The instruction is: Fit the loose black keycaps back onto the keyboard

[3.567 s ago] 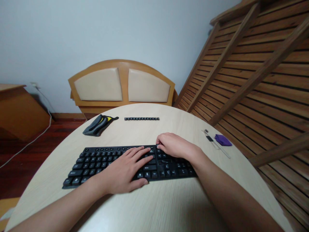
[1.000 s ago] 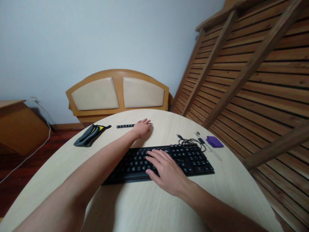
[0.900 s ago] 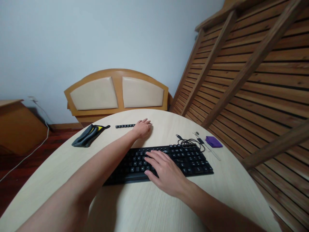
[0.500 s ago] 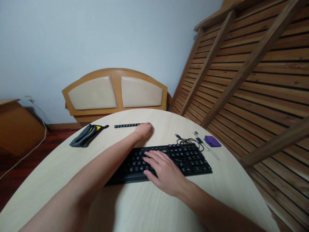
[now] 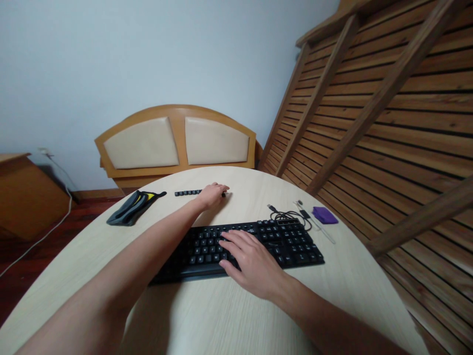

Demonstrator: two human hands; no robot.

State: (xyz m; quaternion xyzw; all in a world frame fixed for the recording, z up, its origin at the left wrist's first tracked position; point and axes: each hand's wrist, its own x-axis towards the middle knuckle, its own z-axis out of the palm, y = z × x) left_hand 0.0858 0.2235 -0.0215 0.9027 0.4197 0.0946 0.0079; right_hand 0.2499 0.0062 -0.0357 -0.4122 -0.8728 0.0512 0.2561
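Keycap row point(image 5: 187, 193) touched by left hand point(image 5: 212, 195); right hand point(image 5: 252, 262) flat on keyboard point(image 5: 295, 244).

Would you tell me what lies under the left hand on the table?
The left hand covers the right end of a row of small black keycaps on the pale wooden table. A dark bit peeks past its fingertips. Whether it pinches a cap is hidden.

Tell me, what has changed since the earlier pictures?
The left hand left the keyboard and reached across the table to the end of the row of loose keycaps; whether it grips one is unclear. The right hand slid from the upper keys to lie flat on the middle ones. The keyboard seems shifted rightward. The pouch and purple cloth stayed put.
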